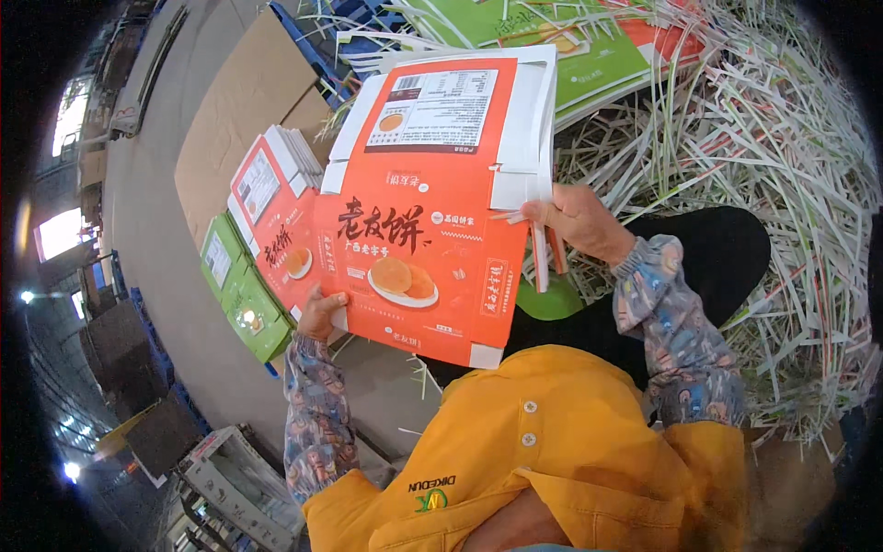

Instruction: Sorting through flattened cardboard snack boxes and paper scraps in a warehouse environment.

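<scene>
A stack of flat red carton blanks (405,313) with white flaps is held up before my chest, tilted, its top sheet printed with round cakes on a plate. My left hand (319,315) grips its lower left edge, thumb on the printed face. At the right edge my right hand (581,224) is closed on the stack beside the white flaps. Thin white and red strips stick out below and beside that hand; whether it also grips them I cannot tell. The fingers behind the stack are hidden.
Left of the held stack, red blanks (276,207) and green blanks (244,294) lie near a brown cardboard sheet (230,120). Green and red sheets (598,64) lie at the back. A large heap of shredded paper strips (782,221) fills the right side. My dark-trousered leg (708,248) extends beside it.
</scene>
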